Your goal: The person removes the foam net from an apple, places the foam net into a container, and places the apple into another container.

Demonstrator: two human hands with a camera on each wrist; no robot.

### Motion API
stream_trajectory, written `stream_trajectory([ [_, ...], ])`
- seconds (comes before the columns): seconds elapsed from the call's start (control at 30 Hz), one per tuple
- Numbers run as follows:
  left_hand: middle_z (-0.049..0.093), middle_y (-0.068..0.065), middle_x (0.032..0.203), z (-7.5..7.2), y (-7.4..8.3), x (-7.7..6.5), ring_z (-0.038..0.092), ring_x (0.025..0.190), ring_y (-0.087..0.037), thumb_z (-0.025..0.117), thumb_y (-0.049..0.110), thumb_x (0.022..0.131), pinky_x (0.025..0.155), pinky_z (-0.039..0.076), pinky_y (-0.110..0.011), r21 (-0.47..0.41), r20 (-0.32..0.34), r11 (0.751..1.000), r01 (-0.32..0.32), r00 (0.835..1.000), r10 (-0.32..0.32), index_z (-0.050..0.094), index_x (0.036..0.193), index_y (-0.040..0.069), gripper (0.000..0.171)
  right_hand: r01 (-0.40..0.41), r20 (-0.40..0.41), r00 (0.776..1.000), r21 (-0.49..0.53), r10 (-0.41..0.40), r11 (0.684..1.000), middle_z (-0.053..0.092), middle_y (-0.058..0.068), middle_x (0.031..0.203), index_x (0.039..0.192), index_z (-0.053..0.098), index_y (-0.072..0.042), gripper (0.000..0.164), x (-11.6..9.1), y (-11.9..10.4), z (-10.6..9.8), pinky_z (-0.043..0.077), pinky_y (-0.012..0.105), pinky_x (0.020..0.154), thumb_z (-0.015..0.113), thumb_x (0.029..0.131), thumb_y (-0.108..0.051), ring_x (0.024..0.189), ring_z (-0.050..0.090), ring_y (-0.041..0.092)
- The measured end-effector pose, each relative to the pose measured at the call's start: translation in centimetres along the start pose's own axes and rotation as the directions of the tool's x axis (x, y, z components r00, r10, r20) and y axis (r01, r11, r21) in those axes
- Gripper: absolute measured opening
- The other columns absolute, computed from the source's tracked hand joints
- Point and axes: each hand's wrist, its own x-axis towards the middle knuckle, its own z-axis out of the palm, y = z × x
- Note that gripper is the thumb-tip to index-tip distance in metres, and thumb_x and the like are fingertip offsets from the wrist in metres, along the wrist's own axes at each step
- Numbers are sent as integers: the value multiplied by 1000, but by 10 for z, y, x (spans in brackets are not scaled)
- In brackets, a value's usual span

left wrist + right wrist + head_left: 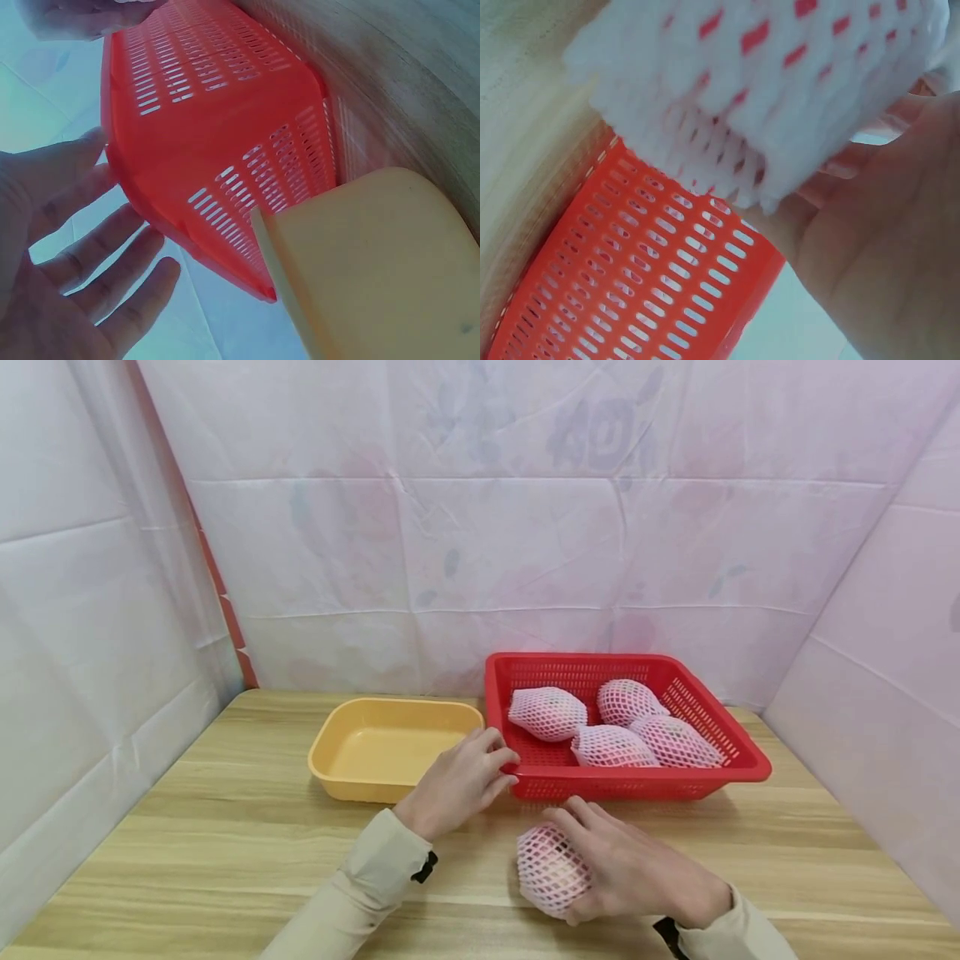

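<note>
My right hand (626,864) grips a fruit in a pinkish-white foam net (553,870) over the wood table, in front of the red basket (615,783). Up close in the right wrist view, the foam net (780,97) shows red skin through its holes, and the fingers curl behind it. My left hand (457,781) is at the basket's front left corner, fingertips right at the rim. From the left wrist, its fingers (124,289) look spread and loosely bent beside the red rim. Several more netted fruits, such as one at the left (549,713), lie inside the basket.
A shallow yellow tray (360,789) stands just left of the basket, its right end close to the basket's wall. Behind both hangs a pale printed cloth (450,552), with more cloth walls at either side of the wooden table (225,843).
</note>
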Motion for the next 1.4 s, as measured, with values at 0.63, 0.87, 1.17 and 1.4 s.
stream_trajectory([
  [0.63,64,-2,100,0,20,-19,60,91,-15,81,19,89,81,54,-23,-18,-67,994,-111,992,110,74,105,10,19,3,18,1000,75,-5,997,51,-4,125,141,47,-11,92,-10,2,1,56,40,89,90,70,-52,108,55,16],
  [0.87,63,0,101,0,26,-26,59,91,-11,80,22,90,82,50,-17,-80,-38,982,-170,985,167,75,108,11,22,-4,-33,999,120,8,993,51,-3,131,147,43,-16,96,-24,9,-8,57,41,86,85,73,-60,111,55,17],
  [1.17,62,0,104,-1,30,-30,58,93,-10,79,29,91,82,48,-13,-153,50,973,-171,982,181,73,112,10,29,-61,-14,998,155,64,986,52,7,134,145,42,-7,99,-36,21,-13,57,43,84,83,73,-62,111,58,26],
  [1.4,61,0,113,-2,35,-32,57,102,-9,76,37,93,87,47,-13,-200,215,974,-106,965,150,70,122,13,38,-141,64,989,213,130,967,53,9,133,146,42,-10,96,-41,28,-14,56,41,81,90,71,-45,111,58,30],
])
